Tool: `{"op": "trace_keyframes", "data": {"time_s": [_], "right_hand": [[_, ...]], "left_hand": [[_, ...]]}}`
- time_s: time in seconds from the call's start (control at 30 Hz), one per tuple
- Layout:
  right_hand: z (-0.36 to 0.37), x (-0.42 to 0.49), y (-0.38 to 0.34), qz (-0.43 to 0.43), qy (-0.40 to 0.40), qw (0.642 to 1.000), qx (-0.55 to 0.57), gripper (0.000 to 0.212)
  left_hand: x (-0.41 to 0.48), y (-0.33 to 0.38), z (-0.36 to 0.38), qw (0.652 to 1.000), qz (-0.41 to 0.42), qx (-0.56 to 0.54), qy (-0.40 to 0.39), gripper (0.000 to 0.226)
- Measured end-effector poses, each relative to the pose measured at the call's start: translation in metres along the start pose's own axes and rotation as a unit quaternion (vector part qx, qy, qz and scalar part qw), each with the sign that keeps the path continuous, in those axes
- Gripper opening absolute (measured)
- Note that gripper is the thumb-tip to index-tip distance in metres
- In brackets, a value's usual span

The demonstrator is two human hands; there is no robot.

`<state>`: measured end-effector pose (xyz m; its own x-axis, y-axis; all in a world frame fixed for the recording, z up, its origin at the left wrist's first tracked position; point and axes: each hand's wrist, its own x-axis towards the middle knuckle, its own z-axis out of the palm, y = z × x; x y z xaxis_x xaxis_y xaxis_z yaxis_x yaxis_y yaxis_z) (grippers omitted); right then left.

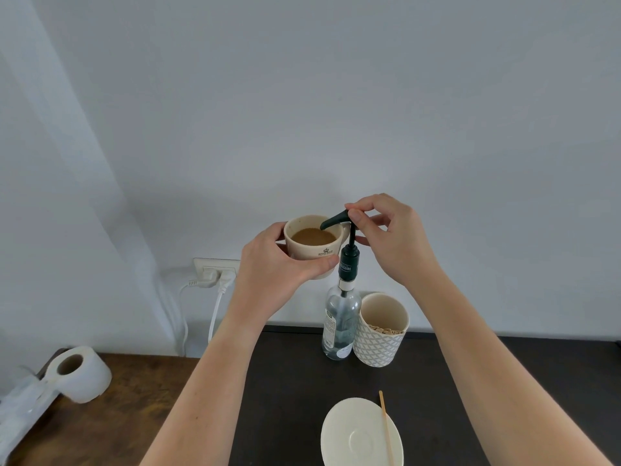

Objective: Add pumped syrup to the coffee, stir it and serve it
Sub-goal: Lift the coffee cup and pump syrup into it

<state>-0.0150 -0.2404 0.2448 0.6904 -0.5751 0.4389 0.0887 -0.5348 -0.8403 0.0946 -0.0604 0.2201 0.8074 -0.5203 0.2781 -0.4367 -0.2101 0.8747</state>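
My left hand (272, 267) holds a cream coffee cup (311, 250) in the air, with brown coffee (312, 236) inside. The cup sits right under the dark green spout of the pump (336, 220). The pump tops a clear glass syrup bottle (340, 326) standing on the dark table. My right hand (391, 237) pinches the pump head between thumb and fingers. A cream saucer (361, 435) lies near the front edge, with a thin wooden stir stick (386, 428) resting across it.
A patterned paper cup (381, 331) holding several wooden sticks stands right of the bottle. A dark table (285, 398) adjoins a brown wooden surface (117, 415) carrying a white tape roll (79, 373). A wall socket (215, 269) with white cables sits behind.
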Motion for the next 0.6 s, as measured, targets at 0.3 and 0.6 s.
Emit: {"op": "trace_keyframes", "data": {"time_s": [0.3,0.6], "right_hand": [[-0.0035,0.0038,0.0010,0.001,-0.006,1.000,0.001,0.015],[-0.0024,0.0005,0.0011,-0.003,0.004,1.000,-0.008,0.013]], "left_hand": [[-0.0018,0.0004,0.0017,1.000,-0.002,-0.001,-0.001,0.066],[-0.0020,0.0000,0.0032,1.000,0.002,-0.004,0.004,0.068]]}}
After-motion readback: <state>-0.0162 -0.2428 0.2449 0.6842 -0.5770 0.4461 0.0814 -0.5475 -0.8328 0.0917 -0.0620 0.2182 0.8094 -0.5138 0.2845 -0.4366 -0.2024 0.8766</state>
